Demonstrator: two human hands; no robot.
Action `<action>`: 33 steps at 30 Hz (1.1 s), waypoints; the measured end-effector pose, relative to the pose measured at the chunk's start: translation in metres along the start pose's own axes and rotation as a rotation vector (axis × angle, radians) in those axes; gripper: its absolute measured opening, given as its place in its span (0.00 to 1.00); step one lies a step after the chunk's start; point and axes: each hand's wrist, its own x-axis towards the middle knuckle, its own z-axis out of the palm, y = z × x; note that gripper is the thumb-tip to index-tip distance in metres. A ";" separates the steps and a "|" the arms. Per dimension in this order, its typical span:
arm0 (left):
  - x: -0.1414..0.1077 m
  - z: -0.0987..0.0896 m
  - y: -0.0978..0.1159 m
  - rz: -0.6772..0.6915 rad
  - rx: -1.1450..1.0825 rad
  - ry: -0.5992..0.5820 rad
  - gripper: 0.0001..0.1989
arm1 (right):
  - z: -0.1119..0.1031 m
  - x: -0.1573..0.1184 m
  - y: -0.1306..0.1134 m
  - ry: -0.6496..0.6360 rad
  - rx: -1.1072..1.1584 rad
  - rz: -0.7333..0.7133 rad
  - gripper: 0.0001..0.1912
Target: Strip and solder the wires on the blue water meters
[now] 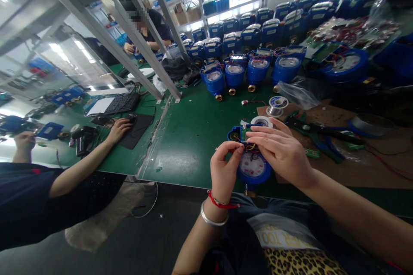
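A blue water meter with a round clear dial lies at the table's near edge, its brass fitting toward me. Its upper housing is uncovered, and coloured wires show inside. My left hand pinches at the wires beside the dial, thumb and forefinger pressed together; what is between them is too small to make out. Over the right part of the housing lies my right hand, fingers stretched out and close together, fingertips on the housing. It hides part of the wiring. Just behind the housing is a white tape roll.
Several blue meters stand in rows at the back. A solder spool, a plastic bag and green-handled wire strippers lie to the right. Left, a co-worker's hand rests on a mouse. Metal posts rise from the table.
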 end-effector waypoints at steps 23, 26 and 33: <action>0.000 0.001 0.013 0.076 0.039 -0.065 0.07 | 0.005 -0.030 -0.009 0.062 0.062 0.291 0.33; 0.001 -0.003 0.015 0.061 0.005 -0.132 0.07 | 0.012 -0.035 -0.009 0.061 0.074 0.368 0.34; -0.002 -0.002 0.014 0.039 0.003 -0.146 0.07 | 0.018 -0.028 0.013 -0.085 0.221 0.415 0.32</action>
